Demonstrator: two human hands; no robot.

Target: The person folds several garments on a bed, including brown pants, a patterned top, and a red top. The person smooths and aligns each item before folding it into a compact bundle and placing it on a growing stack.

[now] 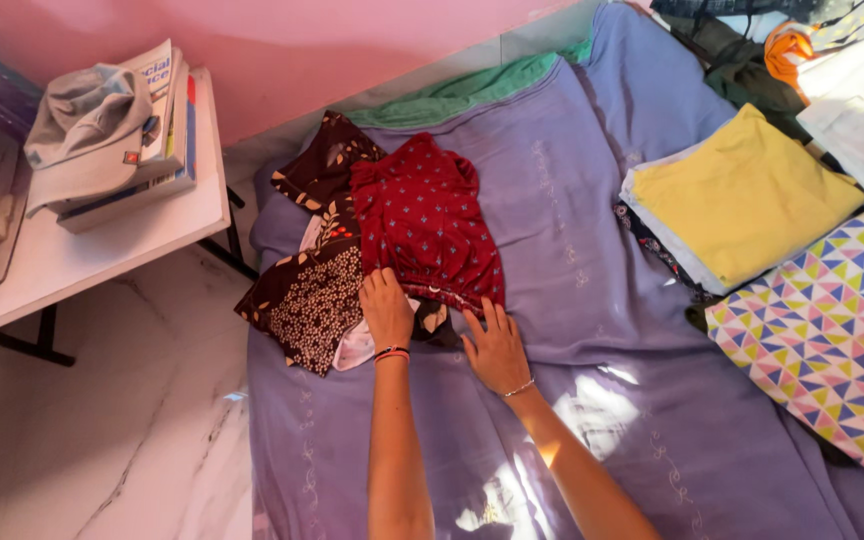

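the small dark red dotted cloth dress (424, 222) lies flat, not yet folded, on the lilac bedsheet (592, 330), left hand (386, 310) and right hand (495, 348) pressing its hem, fingers slightly apart and clamped on nothing.

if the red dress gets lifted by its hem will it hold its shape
Probably not: the red dress lies limp and gathered on the blanket, so it should flop. It looks thin, likely light. Both hands press its hem flat.
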